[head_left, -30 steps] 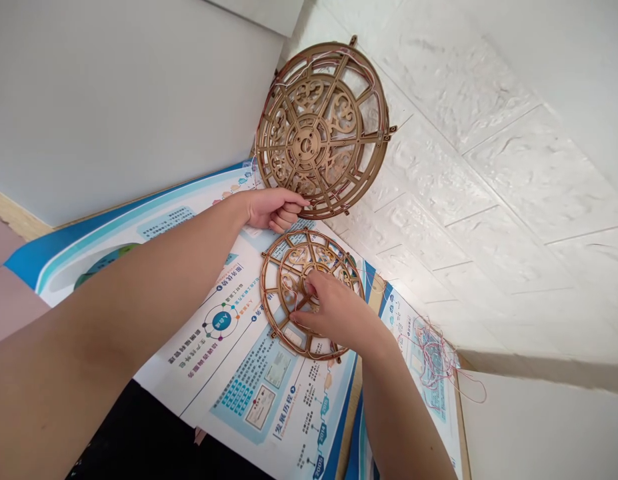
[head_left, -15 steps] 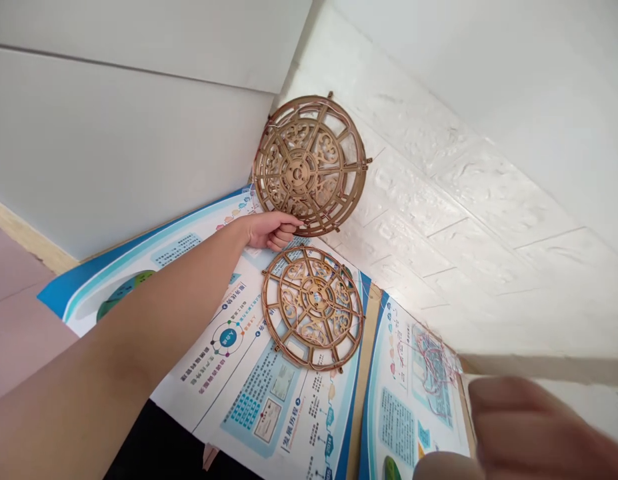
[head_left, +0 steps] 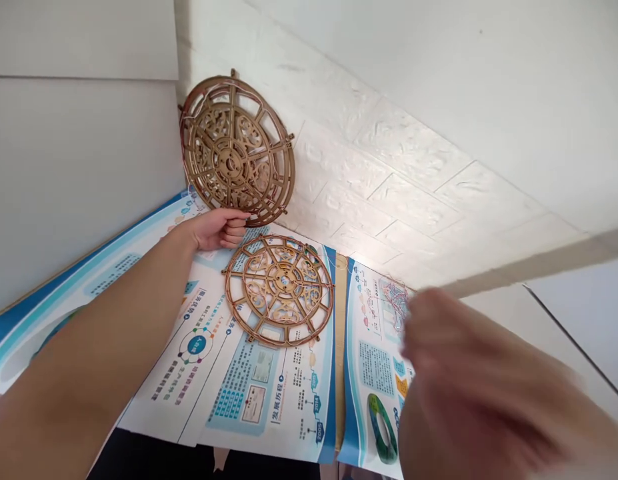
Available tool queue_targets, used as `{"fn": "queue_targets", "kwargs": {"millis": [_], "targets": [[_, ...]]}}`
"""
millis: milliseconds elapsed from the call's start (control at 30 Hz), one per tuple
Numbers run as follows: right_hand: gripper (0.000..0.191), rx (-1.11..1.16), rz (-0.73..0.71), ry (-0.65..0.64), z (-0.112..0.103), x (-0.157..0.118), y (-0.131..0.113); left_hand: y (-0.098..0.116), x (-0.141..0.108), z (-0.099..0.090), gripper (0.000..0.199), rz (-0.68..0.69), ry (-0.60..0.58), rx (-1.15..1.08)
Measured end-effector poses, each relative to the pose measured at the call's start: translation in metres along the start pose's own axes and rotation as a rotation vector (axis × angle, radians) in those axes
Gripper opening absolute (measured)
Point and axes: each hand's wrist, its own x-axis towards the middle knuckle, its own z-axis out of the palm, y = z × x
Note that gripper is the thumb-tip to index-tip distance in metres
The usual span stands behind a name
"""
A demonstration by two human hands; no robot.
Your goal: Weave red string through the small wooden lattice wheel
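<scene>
My left hand (head_left: 223, 229) is closed in a pinch at the lower edge of an upright stack of bronze openwork wheels (head_left: 231, 160), which leans in the corner. Thumb and forefinger meet at the rim or a thin wire on it; which one is too small to tell. Another bronze openwork wheel (head_left: 285, 281), with wire round its rim, lies flat on the printed sheet (head_left: 189, 407). On the right, my right hand (head_left: 439, 333) is smeared by motion near a heap of thin pinkish wires (head_left: 395, 300); its fingers cannot be made out.
A second printed sheet (head_left: 373, 400) lies to the right, beyond a tan strip (head_left: 341, 347). A white brick-patterned wall (head_left: 379, 173) rises behind the wheels, and a grey panel (head_left: 79, 153) stands at the left.
The camera view has turned, so the wheels appear further left. My left hand keeps its pinch at the stack's edge. My right hand has moved up and inward, toward the wire heap.
</scene>
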Motion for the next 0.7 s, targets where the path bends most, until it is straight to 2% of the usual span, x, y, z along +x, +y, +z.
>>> {"fn": "queue_targets", "kwargs": {"millis": [33,67,167,233,300,400,500,567,633,700], "targets": [[0.010,-0.003,0.005,0.141,0.008,0.011,0.018,0.000,-0.001,0.001,0.052,-0.001,0.007,0.007],[0.008,-0.021,0.083,0.184,0.017,0.020,0.038,0.000,-0.001,0.002,0.053,0.004,0.014,0.014],[0.011,-0.020,0.434,0.227,0.047,0.027,0.105,0.000,0.000,0.003,0.054,0.026,0.039,0.018],[0.013,-0.036,0.528,0.255,0.064,0.020,0.142,-0.001,0.000,0.003,0.055,0.021,0.057,0.015],[0.015,-0.067,0.555,0.208,0.075,0.010,0.165,-0.001,0.002,0.003,0.056,0.010,0.072,0.021],[0.016,-0.088,0.537,0.110,0.080,0.002,0.178,-0.002,0.004,0.004,0.056,0.027,0.101,0.068],[0.014,-0.021,0.516,0.068,0.078,0.001,0.181,-0.003,0.007,0.012,0.058,0.043,0.114,0.238],[0.010,0.109,0.491,0.090,0.076,0.001,0.183,-0.002,0.008,0.024,0.060,0.033,0.103,0.466],[0.010,0.327,0.493,0.144,0.073,0.001,0.185,-0.001,0.005,0.041,0.061,0.040,0.128,0.796],[0.018,0.574,0.529,0.198,0.069,0.002,0.189,0.001,-0.001,0.062,0.059,0.156,0.257,1.164]]}}
